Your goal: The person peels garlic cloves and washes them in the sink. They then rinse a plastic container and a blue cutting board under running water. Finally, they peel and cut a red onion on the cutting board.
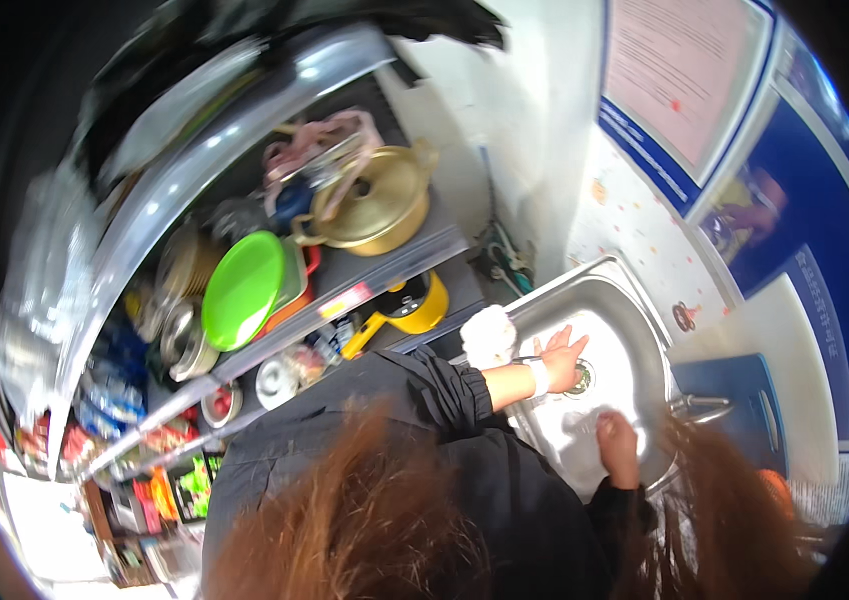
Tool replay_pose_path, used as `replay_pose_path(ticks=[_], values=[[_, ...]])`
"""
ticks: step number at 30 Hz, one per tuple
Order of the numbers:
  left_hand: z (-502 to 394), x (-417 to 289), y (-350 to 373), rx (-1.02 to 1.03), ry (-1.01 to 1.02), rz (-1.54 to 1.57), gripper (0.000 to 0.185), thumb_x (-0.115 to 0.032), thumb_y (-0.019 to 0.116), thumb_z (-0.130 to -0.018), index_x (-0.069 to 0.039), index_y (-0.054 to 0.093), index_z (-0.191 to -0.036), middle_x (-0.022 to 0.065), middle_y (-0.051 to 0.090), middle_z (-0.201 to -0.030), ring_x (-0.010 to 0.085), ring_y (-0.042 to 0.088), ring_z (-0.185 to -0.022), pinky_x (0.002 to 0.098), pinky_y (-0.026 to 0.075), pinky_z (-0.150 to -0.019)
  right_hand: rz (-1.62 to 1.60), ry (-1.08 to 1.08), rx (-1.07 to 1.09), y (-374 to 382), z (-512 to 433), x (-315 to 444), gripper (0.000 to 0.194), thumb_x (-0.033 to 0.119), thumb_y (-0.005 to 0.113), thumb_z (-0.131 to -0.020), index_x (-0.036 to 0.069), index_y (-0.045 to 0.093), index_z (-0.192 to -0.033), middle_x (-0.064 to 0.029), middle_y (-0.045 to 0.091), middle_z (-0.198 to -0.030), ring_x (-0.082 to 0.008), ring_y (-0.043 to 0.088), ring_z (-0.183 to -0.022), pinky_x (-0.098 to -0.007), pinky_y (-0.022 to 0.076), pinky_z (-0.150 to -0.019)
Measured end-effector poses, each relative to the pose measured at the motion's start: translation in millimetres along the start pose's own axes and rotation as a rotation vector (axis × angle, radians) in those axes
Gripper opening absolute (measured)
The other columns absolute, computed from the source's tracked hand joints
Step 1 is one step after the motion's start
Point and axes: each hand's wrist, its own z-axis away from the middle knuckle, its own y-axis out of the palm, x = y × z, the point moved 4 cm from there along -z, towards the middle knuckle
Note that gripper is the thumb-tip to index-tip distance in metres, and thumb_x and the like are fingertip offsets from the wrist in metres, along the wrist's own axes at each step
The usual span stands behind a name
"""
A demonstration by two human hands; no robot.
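Observation:
My left hand [558,361], with a pale band at the wrist, reaches over a stainless steel sink [614,279]. Its fingers are spread with nothing visible in them, and it partly covers the drain [583,377]. Nearer to me, my right hand [617,444] is over the basin with its fingers curled. Blur and its angle hide whether it grips anything. A white fluffy bundle [488,337], perhaps a cloth, rests by the sink's left rim beside my left wrist. The faucet [700,409] is on the right rim.
Left of the sink, shelves hold a gold-coloured lidded pot [376,206], a green plastic lid or plate [244,291] and a yellow cooking pot [424,304]. Cables [503,259] hang in the corner. A blue cutting board [732,409] and a white board [807,375] stand at the right.

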Motion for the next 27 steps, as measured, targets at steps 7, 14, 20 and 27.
replay_pose_path(ticks=[7,14,20,27], values=[[97.1,41.2,-37.3,-0.263,-0.154,0.15,0.081,-0.021,0.062,-0.074,-0.017,0.019,-0.143,0.0248,0.007,-0.147,0.0397,0.015,-0.135,0.0594,0.011,-0.105,-0.921,-0.193,0.097,-82.8,7.3,176.9,0.018,0.01,0.054,-0.088,0.002,0.051,-0.104,-0.0046,0.053,-0.076,-0.0041,0.04,-0.046,-0.0157,0.0328,-0.039],[161.4,55.6,-41.6,-0.349,-0.045,0.194,0.092,-0.021,0.064,-0.073,-0.016,0.007,-0.144,0.0258,0.01,-0.146,0.0398,0.015,-0.135,0.0577,0.012,-0.105,0.717,0.098,0.224,63.0,-42.4,-78.7,0.021,0.009,0.058,-0.073,-0.003,0.062,-0.09,-0.0237,0.062,-0.099,-0.0414,0.06,-0.087,-0.0434,0.0491,-0.076],[189.1,35.9,-79.4,-0.491,0.22,0.213,0.09,-0.017,0.065,-0.074,-0.009,0.009,-0.144,0.0276,0.014,-0.144,0.0415,0.015,-0.134,0.0443,0.018,-0.109,0.822,-0.169,-0.191,4.2,-139.4,-83.6,0.019,0.012,0.051,-0.077,-0.005,0.06,-0.076,-0.0272,0.061,-0.079,-0.0448,0.059,-0.079,-0.0489,0.0481,-0.071],[305.0,102.6,-237.7,-0.973,0.351,0.19,0.08,-0.017,0.066,-0.072,-0.001,0.024,-0.138,0.0264,0.025,-0.14,0.0373,0.028,-0.131,0.0391,0.031,-0.103,-0.307,-0.161,-0.028,41.2,-73.2,187.5,0.01,0.017,0.053,-0.089,0.008,0.058,-0.091,0.0017,0.055,-0.071,-0.0056,0.047,-0.048,-0.0204,0.0351,-0.042]])
